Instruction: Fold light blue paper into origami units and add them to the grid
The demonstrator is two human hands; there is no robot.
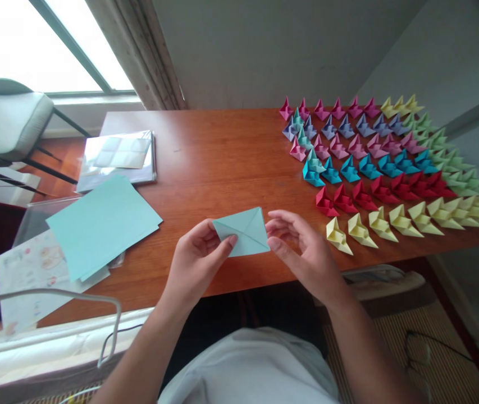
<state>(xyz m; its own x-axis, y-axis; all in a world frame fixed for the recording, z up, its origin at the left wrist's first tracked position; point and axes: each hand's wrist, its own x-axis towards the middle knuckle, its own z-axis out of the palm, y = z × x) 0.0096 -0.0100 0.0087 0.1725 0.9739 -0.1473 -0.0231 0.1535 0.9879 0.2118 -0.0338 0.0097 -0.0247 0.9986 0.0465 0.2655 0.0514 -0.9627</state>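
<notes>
A pale turquoise sheet of folding paper, with creases crossing near its middle, is held above the table's front edge. My left hand pinches its left side, thumb on top and fingers underneath. At the paper's right edge is my right hand, its fingers curved and parted from the thumb. The thumb tip is at or touching the paper's lower right corner. To the right, several rows of folded paper boats stand in red, blue, pink, purple, green and yellow. The closest one to my right hand is a yellow paper boat.
Larger turquoise sheets lie at the left of the wooden table, over a patterned paper. Behind them is a clear-wrapped stack. A white bent rod crosses the lower left. A grey chair stands by the window.
</notes>
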